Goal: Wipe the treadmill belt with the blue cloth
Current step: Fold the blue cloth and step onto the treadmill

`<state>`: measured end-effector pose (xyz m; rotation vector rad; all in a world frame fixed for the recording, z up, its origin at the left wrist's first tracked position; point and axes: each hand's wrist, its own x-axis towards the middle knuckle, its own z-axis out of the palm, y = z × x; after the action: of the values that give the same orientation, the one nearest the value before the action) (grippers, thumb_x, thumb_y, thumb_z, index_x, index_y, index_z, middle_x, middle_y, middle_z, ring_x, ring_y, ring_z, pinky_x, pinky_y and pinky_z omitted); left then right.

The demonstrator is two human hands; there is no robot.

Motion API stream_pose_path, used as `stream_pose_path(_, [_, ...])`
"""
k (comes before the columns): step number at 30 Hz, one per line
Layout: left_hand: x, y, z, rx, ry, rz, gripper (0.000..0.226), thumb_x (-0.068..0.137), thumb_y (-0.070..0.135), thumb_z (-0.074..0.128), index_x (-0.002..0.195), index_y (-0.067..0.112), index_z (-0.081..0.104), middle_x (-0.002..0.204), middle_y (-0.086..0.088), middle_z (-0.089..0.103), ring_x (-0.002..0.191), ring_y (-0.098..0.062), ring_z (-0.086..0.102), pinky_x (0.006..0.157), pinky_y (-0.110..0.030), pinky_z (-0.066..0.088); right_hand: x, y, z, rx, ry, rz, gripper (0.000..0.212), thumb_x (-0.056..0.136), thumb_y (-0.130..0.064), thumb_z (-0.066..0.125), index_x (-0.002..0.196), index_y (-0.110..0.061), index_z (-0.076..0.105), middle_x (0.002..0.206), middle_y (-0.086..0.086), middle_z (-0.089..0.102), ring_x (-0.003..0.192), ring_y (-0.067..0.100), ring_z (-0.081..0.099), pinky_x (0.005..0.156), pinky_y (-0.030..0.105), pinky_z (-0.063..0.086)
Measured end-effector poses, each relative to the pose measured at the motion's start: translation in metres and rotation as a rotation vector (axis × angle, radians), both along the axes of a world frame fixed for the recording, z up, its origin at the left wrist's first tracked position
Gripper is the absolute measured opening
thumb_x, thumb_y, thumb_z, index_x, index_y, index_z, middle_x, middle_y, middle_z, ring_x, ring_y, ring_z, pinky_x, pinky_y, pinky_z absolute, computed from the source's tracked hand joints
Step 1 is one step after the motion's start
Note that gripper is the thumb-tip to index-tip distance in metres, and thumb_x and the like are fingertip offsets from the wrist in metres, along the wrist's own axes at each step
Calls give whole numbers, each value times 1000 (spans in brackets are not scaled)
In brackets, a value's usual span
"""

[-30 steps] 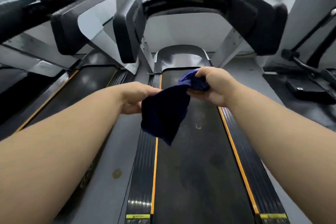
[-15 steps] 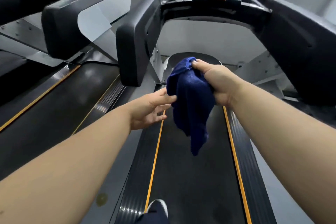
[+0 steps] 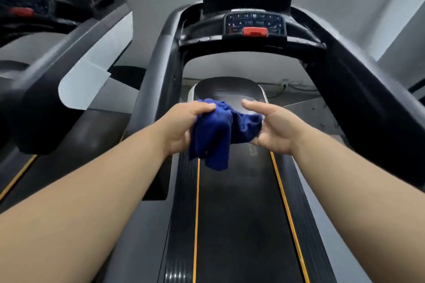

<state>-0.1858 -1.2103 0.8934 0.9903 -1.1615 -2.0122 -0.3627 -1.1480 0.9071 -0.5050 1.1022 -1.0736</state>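
Blue cloth point(image 3: 213, 135) hangs bunched up in the air over the treadmill belt point(image 3: 241, 225) — left hand point(image 3: 181, 126) fingers clamped on one end, right hand point(image 3: 273, 126) loosely curled round the other, index finger straight.

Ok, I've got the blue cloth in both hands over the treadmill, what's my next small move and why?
Probably lower the blue cloth onto the belt near its front end. Your left hand and right hand hold it bunched in the air, so it isn't touching the belt yet.
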Motion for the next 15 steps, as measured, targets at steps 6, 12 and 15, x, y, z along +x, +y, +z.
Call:
stream_pose_path(6, [-23, -31, 49, -54, 3, 63, 49, 90, 2, 53, 136, 14, 39, 123, -8, 52, 105, -19, 59, 85, -29, 51, -17, -8, 4, 21, 41, 3, 108, 72, -2, 70, 151, -33, 2, 104, 15, 64, 78, 24, 66, 73, 40, 55])
stream_pose_path(12, [-52, -54, 71, -180, -63, -51, 45, 92, -3, 44, 127, 23, 55, 100, -9, 62, 81, -17, 61, 74, -26, 55, -64, -37, 15, 87, -47, -191, 54, 92, -5, 53, 143, -13, 36, 103, 17, 64, 78, 25, 67, 69, 36, 55])
stream_pose_path(15, [-82, -70, 72, -202, -50, -67, 51, 91, -8, 39, 127, 25, 55, 103, -9, 58, 79, -16, 58, 71, -24, 54, -88, -52, 10, 222, -18, 96, 55, 93, -50, 50, 130, -11, 44, 94, 13, 65, 70, 21, 63, 61, 31, 49])
